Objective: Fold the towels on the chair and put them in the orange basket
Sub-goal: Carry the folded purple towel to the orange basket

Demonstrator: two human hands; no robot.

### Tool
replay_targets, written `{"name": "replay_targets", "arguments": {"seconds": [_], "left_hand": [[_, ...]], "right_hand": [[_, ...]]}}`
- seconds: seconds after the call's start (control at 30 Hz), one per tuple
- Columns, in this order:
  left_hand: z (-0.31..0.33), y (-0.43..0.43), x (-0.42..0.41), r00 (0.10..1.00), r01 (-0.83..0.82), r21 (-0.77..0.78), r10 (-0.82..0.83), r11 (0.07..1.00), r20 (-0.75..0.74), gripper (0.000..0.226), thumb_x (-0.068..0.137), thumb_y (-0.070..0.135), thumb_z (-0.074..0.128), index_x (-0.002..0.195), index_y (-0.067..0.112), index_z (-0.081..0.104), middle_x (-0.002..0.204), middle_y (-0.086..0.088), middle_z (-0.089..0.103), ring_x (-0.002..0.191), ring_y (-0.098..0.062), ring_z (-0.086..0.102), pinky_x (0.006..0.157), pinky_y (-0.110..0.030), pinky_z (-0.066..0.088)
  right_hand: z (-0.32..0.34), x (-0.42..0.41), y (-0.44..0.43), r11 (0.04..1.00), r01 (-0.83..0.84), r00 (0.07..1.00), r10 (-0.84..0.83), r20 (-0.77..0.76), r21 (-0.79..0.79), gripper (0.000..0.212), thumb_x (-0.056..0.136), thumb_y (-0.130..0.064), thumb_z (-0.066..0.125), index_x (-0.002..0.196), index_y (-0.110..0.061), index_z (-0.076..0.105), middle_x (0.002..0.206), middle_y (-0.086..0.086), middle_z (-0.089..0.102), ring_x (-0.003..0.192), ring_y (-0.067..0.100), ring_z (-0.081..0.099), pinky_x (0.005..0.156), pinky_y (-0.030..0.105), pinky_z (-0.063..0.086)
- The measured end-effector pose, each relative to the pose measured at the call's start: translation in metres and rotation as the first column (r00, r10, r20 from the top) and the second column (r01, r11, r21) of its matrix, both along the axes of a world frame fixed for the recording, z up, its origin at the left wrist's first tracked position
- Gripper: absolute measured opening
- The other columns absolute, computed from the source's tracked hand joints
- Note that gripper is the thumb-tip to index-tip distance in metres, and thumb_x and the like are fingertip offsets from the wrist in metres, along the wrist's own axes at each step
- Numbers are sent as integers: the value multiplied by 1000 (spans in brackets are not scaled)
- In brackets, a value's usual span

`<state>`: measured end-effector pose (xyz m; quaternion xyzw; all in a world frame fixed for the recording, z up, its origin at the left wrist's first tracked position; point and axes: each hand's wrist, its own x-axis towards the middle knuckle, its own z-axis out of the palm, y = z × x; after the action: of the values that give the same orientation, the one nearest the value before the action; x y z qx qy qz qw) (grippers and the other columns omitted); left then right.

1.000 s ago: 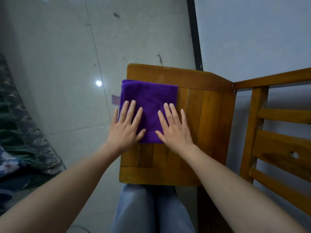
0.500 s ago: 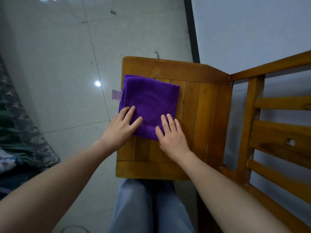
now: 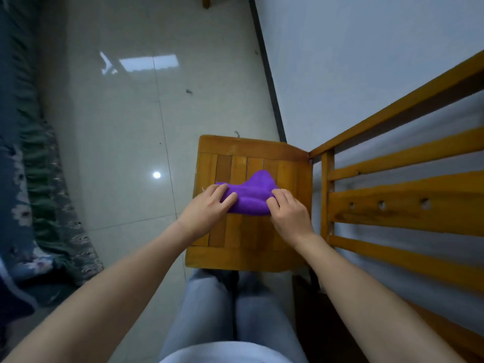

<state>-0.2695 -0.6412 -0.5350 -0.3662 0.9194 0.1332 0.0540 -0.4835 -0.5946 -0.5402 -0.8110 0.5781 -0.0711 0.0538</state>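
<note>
A glossy pale tiled floor [image 3: 125,113] is stretching across the left and centre, reflecting a small round light spot [image 3: 156,175] and a broad bright patch [image 3: 146,65] farther off. A dark baseboard strip [image 3: 267,69] is running along the foot of a plain white wall [image 3: 366,61] on the right. Rumpled blue-and-green patterned fabric [image 3: 31,179] is hanging along the left edge, touching the floor.

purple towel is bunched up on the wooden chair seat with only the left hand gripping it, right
Not quite. The head view shows both hands gripping the purple towel: the left hand at its left end and the right hand at its right end. It is bunched up on the wooden chair seat, as you said.
</note>
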Motion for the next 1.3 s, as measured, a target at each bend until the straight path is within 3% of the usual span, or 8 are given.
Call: {"name": "replay_targets", "arguments": {"seconds": [0.1, 0.27, 0.47, 0.6, 0.73, 0.9, 1.0, 1.3], "left_hand": [[48, 2, -12, 998, -22, -127, 15, 992, -59, 73, 44, 0, 86, 104, 6, 45, 100, -24, 65, 86, -36, 66, 55, -35, 57], [129, -4, -13, 987, -91, -298, 47, 950, -152, 76, 44, -4, 84, 108, 4, 44, 98, -27, 65, 85, -40, 66, 57, -40, 58], [215, -32, 13, 944, -289, -432, 178, 854, -279, 76, 47, -10, 81, 112, 5, 45, 100, -26, 64, 83, -40, 65, 55, -40, 56], [272, -42, 46, 948, -294, -570, 159, 768, -275, 73, 52, -7, 81, 114, 4, 45, 104, -26, 63, 87, -40, 64, 62, -42, 58], [332, -40, 88, 954, -289, -685, 144, 669, -262, 73, 54, 3, 84, 115, 6, 45, 105, -24, 63, 90, -36, 65, 63, -40, 59], [382, -29, 160, 968, -249, -806, 109, 537, -226, 73, 52, 0, 82, 114, 6, 45, 102, -22, 64, 87, -34, 65, 60, -38, 59], [407, -17, 209, 977, -214, -856, 99, 470, -190, 72, 50, 0, 83, 111, 6, 45, 99, -20, 65, 84, -32, 66, 56, -33, 56], [448, 29, 336, 981, -191, -910, 79, 367, -175, 64, 56, 0, 75, 112, 10, 45, 99, -15, 66, 82, -27, 67, 48, -32, 56]], "right_hand": [[44, -10, 5, 995, 3, 1000, 0, 28, -96, 56, 53, -10, 87, 88, -9, 43, 86, 18, 69, 82, 32, 69, 63, 32, 57], [121, -12, -7, 975, 19, 1000, -17, 13, -221, 41, 52, -10, 89, 84, -4, 65, 94, 19, 69, 89, 33, 69, 67, 35, 58], [210, 17, -57, 918, -46, 993, 86, 84, -395, 45, 49, -11, 90, 88, -3, 67, 93, 17, 70, 81, 30, 70, 66, 33, 58], [278, 36, -84, 777, -175, 976, 219, -1, -605, 29, 56, -5, 84, 80, -4, 67, 85, 16, 69, 77, 28, 68, 61, 31, 58], [338, 69, -102, 556, -314, 928, 351, -126, -770, 10, 78, -2, 49, 83, -9, 46, 76, 11, 67, 68, 25, 65, 50, 27, 50], [391, 129, -105, 403, -427, 870, 428, -246, -809, 25, 73, -9, 67, 88, -7, 47, 83, 14, 68, 73, 25, 67, 51, 26, 54], [410, 177, -97, 358, -459, 850, 443, -285, -813, 19, 78, -10, 62, 90, -7, 47, 85, 15, 67, 74, 25, 67, 52, 28, 56], [436, 295, -78, 338, -529, 810, 477, -343, -779, 22, 75, -16, 77, 89, -4, 66, 89, 13, 68, 77, 22, 67, 54, 27, 57]]}}
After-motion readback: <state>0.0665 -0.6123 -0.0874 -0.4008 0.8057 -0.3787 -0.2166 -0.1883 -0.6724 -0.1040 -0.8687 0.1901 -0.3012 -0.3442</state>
